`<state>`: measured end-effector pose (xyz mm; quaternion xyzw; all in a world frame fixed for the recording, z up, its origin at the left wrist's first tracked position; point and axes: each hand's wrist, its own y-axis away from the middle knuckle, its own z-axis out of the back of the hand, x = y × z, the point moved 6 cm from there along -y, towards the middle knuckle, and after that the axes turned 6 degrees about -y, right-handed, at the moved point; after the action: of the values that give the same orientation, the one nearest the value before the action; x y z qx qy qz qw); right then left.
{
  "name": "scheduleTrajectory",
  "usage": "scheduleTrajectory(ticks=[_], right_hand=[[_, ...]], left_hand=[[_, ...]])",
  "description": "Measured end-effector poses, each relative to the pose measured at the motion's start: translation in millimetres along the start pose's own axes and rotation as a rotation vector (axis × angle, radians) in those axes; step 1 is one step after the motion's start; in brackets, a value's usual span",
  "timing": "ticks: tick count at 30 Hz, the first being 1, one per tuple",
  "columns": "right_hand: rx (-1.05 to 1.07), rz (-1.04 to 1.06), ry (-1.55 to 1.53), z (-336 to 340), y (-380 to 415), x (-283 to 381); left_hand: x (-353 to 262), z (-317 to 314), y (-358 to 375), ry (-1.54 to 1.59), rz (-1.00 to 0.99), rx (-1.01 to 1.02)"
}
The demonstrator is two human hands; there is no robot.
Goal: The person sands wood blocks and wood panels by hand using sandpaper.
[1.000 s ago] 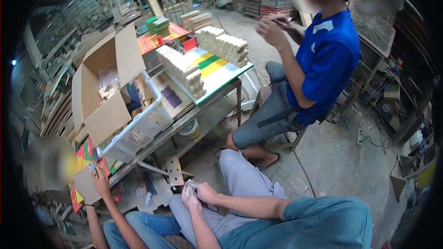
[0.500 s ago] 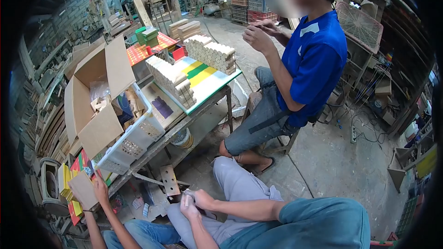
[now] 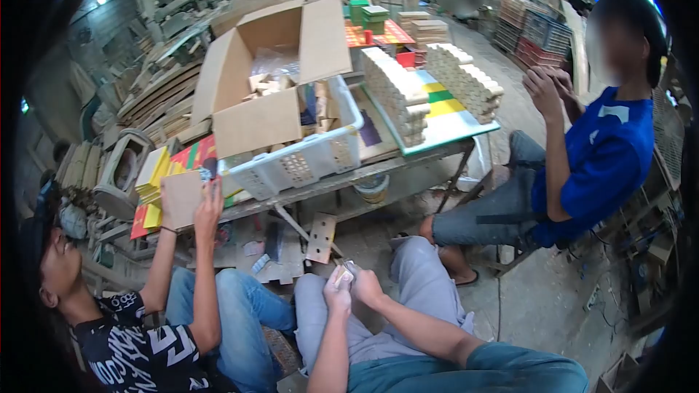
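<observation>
My left hand [image 3: 337, 294] is closed around a small pale piece [image 3: 344, 274], perhaps wood, above my lap. My right hand [image 3: 367, 287] is closed right beside it, fingers meeting the left hand's at the piece; what it grips is hidden. Both hands are between the knees of my grey trousers [image 3: 422, 276]. Just beyond them lies a flat board with dark holes [image 3: 321, 237], below the table's edge.
A person at left holds a brown panel [image 3: 184, 200]; another in a blue shirt [image 3: 608, 160] sits at right with raised hands. The table bears a white plastic crate [image 3: 291, 171], an open cardboard box [image 3: 258, 125] and stacked pale wooden pieces [image 3: 397, 91]. A bucket [image 3: 373, 189] stands beneath.
My view has swung left, so the scene sits farther right and the person at left shows more fully. My hands remain together over my lap.
</observation>
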<state>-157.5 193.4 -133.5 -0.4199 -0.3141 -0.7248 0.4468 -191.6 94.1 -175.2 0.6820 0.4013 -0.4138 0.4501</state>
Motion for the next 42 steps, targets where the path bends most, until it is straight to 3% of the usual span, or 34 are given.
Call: scheduleTrajectory(ticks=[1,3,5,7,9,11,13,17,23,29,33,42], right_hand=[[0.015,0.022,-0.011,-8,4,6],[-0.289,0.369,-0.015,-1,23,32],[-0.174,0.257,-0.094,1,16,21],[-0.058,0.089,-0.029,7,4,14],[-0.092,0.159,-0.047,11,8,22],[-0.170,0.274,-0.088,10,24,29],[-0.198,0.312,-0.109,15,34,38],[-0.241,0.410,0.001,16,23,33],[-0.207,0.370,-0.031,14,19,55],[-0.111,0.316,-0.024,8,7,44],[-0.150,0.284,-0.113,14,-3,35],[-0.162,0.201,-0.233,28,-10,46]], left_hand=[[-3,4,-3,-0.004,-0.021,-0.020],[-9,13,-8,-0.242,-0.056,-0.143],[-9,10,-6,-0.281,-0.116,-0.153],[-12,-3,6,-0.065,-0.003,-0.091],[-14,-3,8,-0.044,-0.051,-0.092],[-43,-10,17,-0.355,-0.170,-0.160],[-48,-11,22,-0.465,-0.208,-0.183],[-7,-7,14,-0.017,-0.078,-0.034],[-22,2,7,-0.122,0.028,0.049],[-1,-3,-7,0.317,0.253,0.187],[-2,2,-18,0.428,0.162,0.321],[-29,-6,-17,0.377,0.172,0.334]])
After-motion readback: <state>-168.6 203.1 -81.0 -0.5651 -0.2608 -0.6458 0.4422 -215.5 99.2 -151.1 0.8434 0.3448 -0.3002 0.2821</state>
